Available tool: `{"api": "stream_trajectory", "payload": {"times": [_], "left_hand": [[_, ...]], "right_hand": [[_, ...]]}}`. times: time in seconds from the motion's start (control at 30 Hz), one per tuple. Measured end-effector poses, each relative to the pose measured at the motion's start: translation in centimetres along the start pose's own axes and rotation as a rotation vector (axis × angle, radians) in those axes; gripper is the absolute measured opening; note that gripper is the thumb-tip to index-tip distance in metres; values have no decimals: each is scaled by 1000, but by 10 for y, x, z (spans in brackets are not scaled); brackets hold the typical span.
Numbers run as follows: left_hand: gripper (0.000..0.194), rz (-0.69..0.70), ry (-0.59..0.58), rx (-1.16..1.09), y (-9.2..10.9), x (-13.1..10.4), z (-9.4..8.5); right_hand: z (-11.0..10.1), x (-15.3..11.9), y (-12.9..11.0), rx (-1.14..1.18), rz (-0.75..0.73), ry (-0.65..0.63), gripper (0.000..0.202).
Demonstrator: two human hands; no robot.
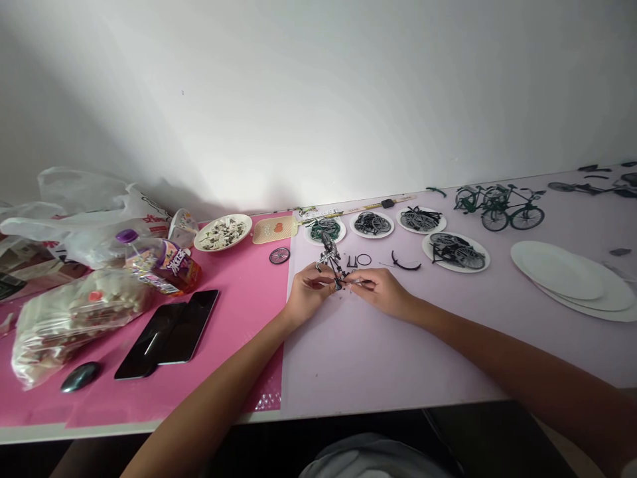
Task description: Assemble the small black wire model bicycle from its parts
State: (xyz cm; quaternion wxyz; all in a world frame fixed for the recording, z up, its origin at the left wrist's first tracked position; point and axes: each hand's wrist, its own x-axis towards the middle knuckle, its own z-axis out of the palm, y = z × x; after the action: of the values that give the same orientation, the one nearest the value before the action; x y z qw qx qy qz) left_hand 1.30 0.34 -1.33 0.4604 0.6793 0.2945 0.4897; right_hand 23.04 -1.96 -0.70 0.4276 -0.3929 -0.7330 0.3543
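A small partly built model bicycle (328, 253) stands in the middle of the table, its silver and black frame pointing away from me. My left hand (311, 293) is closed around its near end from the left. From the right, my right hand (382, 291) pinches at the same end; what is between its fingertips is too small to make out. Tiny dark bits lie on the table below the fingers. Just beyond my right hand are a black ring (364, 259) and a curved black strip (405, 263). A loose spoked wheel (279, 255) lies to the left on the pink mat.
Several plates of model parts, including one plate (484, 263), stand behind my hands. Finished model bicycles (512, 207) and stacked white plates (560, 271) are at right. At left are phones (189, 328), a bottle (162, 262), a filled plastic bag (74, 318) and a dark mouse-shaped object (81, 377).
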Motion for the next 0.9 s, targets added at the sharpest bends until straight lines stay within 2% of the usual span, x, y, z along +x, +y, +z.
{"api": "stream_trajectory", "payload": {"times": [0.27, 0.43, 0.63, 0.77, 0.9], "left_hand": [[25, -28, -3, -22, -4, 1, 1], [31, -61, -3, -56, -3, 1, 2], [37, -119, -26, 64, 4, -1, 2], [33, -109, -17, 122, 7, -1, 3], [29, -106, 8, 139, 7, 0, 3]], "right_hand": [[-1, 1, 11, -24, -49, -9, 22], [-2, 1, 7, -110, -85, -6, 20], [-2, 2, 4, -260, -177, 19, 15], [-3, 1, 0, -255, -142, 8, 13], [-6, -3, -6, -221, -44, 1, 24]]}}
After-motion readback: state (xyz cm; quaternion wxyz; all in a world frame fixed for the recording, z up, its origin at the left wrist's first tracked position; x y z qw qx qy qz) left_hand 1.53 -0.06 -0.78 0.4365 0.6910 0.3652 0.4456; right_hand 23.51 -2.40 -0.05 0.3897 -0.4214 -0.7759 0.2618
